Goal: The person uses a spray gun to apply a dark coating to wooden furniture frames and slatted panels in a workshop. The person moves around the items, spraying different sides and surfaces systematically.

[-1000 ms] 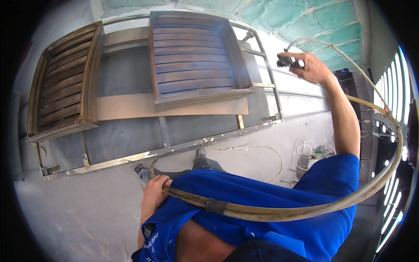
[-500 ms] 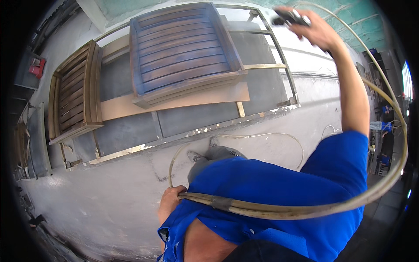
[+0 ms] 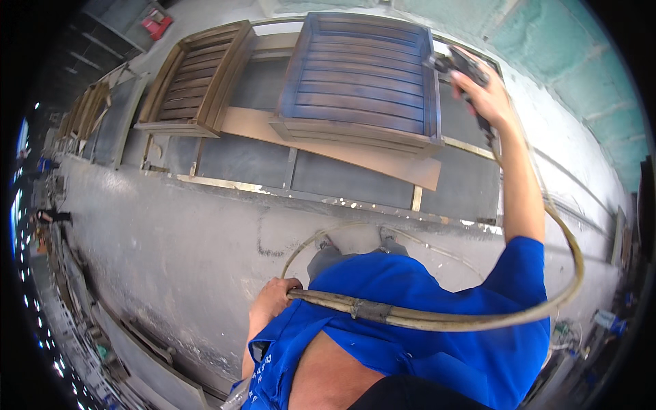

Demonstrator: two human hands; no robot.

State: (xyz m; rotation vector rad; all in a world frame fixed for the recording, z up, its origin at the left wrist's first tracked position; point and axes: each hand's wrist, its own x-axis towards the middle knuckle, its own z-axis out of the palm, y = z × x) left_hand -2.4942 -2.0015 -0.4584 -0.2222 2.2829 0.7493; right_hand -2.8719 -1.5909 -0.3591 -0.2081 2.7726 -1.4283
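My right hand point(image 3: 493, 102) is wrapped round a dark spray gun point(image 3: 470, 68), its nozzle at the right edge of a large slatted wooden crate-like piece point(image 3: 362, 76). Bluish tint shows over that piece's brown slats. At my waist, my left hand point(image 3: 275, 294) is closed round a pale hose point(image 3: 471, 321), doubled and bound with tape in front of my body. One hose length loops up beside my right forearm toward the gun. To the left stands a narrower slatted wooden piece point(image 3: 193, 80), dark brown, with neither hand near it.
Both wooden pieces rest on a low metal-framed table point(image 3: 355, 179) with a tan board point(image 3: 328, 140) under them. Hose also trails on the grey floor point(image 3: 184, 232) by my feet. A teal-covered wall point(image 3: 547, 61) rises behind. More slatted pieces point(image 3: 83, 109) stand far left.
The view has swung, so the table sits further right. My right hand has brought the spray gun closer to the large slatted piece's right edge. My left hand still holds the hose.
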